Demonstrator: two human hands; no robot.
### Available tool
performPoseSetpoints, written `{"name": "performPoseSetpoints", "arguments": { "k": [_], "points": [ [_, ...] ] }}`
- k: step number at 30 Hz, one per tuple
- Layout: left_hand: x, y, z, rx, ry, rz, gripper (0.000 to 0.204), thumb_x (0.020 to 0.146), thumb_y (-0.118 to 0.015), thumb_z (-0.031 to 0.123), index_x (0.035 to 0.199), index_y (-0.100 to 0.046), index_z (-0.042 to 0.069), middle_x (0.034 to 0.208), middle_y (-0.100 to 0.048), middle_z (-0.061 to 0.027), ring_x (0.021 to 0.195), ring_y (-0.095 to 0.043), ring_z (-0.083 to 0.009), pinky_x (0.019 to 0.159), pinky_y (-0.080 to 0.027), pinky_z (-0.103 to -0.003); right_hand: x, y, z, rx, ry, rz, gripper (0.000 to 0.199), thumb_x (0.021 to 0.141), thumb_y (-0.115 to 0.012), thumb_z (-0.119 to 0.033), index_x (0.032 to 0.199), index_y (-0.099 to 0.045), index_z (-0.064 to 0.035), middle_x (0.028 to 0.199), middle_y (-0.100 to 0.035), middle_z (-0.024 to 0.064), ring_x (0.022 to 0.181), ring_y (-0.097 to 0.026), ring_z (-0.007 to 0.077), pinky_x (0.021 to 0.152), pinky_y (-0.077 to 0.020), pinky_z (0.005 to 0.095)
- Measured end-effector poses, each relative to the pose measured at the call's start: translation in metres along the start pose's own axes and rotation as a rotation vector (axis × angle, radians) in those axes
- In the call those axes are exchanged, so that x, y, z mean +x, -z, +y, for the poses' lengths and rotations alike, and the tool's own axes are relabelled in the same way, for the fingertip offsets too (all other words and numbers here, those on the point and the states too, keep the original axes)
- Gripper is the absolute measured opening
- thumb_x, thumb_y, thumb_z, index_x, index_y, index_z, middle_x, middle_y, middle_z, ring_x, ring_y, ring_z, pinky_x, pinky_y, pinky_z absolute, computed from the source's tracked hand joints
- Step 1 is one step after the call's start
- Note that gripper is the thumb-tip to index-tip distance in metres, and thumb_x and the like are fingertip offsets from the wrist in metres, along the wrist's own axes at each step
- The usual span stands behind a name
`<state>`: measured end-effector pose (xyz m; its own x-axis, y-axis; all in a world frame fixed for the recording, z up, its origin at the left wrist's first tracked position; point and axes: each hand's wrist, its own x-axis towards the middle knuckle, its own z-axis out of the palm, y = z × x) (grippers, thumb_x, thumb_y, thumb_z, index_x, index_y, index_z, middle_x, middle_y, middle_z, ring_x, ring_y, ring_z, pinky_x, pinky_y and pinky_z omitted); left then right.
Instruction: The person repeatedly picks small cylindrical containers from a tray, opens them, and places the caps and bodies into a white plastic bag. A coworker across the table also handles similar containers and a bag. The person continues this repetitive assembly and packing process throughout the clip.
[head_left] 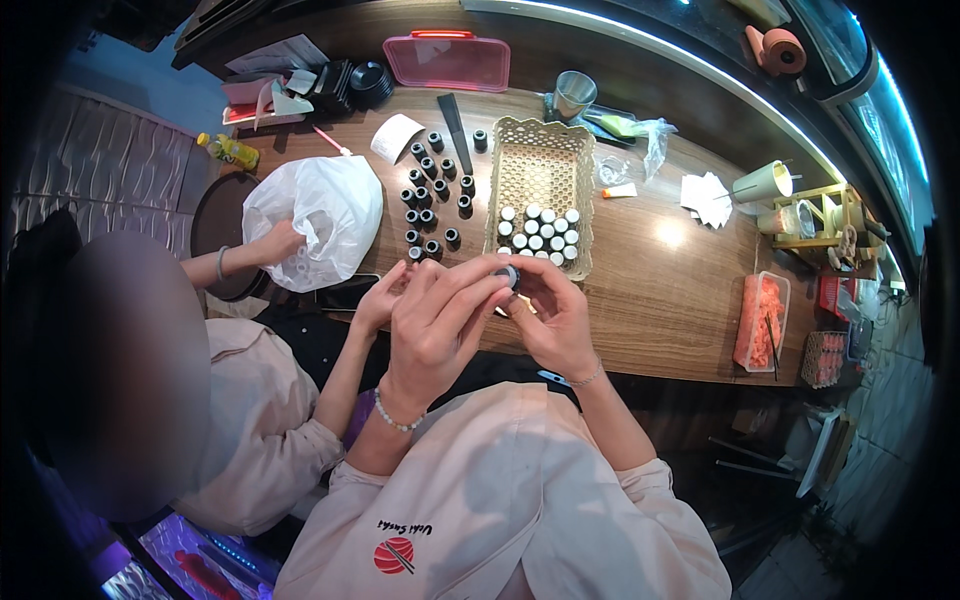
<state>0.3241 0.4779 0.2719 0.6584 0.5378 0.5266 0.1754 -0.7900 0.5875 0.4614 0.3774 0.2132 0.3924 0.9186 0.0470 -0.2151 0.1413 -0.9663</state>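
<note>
In front of my chest, my left hand (440,312) and my right hand (552,315) are closed around a small dark bottle (511,277). Its top looks greyish, and my fingers hide most of it. Just beyond them, a gold woven basket (541,150) holds several small dark bottles with white caps (547,231) in its near half. Left of the basket, several small dark bottles (428,190) without white caps stand loosely grouped on the wooden table (640,300).
At left, a co-worker has one hand (283,243) at a white plastic bag (340,205) and the other (380,298) beside my left hand. A pink-lidded box (447,62) and a clear cup (574,94) stand behind. An orange-filled tub (762,322) is at right.
</note>
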Motion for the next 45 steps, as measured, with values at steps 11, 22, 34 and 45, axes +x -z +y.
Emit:
{"name": "performPoseSetpoints", "arguments": {
  "k": [11,22,34,45],
  "points": [
    [0.006,0.006,0.003,-0.059,-0.056,0.032,0.038,0.073,-0.088,0.0,0.109,-0.079,0.007,0.111,-0.077,-0.0049,0.076,-0.058,-0.021,0.067,-0.049,-0.031,-0.002,0.006,-0.007,-0.186,0.134,-0.026,0.045,0.091,-0.066,0.012,0.135,-0.065,0.0012,0.128,-0.069,0.0151,0.111,-0.071,0.0203,0.093,-0.0606,0.0322],
    [0.005,0.012,0.001,-0.096,-0.058,-0.044,0.048,0.072,-0.084,-0.003,0.117,-0.081,0.013,0.117,-0.076,-0.0009,0.072,-0.052,-0.0171,0.058,-0.043,-0.028,-0.003,0.009,-0.02,-0.351,0.206,-0.07,0.055,0.091,-0.069,0.008,0.146,-0.061,-0.0014,0.128,-0.069,0.018,0.108,-0.071,0.0257,0.093,-0.0576,0.0341],
    [0.007,0.02,0.002,-0.105,-0.082,-0.096,0.053,0.071,-0.083,-0.004,0.122,-0.079,0.013,0.118,-0.075,-0.0018,0.074,-0.051,-0.0181,0.058,-0.043,-0.028,-0.002,0.009,-0.032,-0.426,0.266,-0.102,0.055,0.093,-0.07,0.005,0.147,-0.06,-0.0002,0.123,-0.069,0.0183,0.102,-0.071,0.0273,0.09,-0.0556,0.0346],
    [0.011,0.018,-0.004,-0.397,0.048,-0.006,0.035,0.093,-0.077,0.006,0.126,-0.07,-0.001,0.12,-0.072,-0.016,0.081,-0.057,-0.0163,0.067,-0.048,-0.029,0.002,0.004,-0.029,-0.098,0.125,-0.12,0.055,0.097,-0.069,0.005,0.15,-0.055,0.0017,0.128,-0.068,0.0144,0.107,-0.07,0.0178,0.092,-0.0599,0.0315]
  ]
}}
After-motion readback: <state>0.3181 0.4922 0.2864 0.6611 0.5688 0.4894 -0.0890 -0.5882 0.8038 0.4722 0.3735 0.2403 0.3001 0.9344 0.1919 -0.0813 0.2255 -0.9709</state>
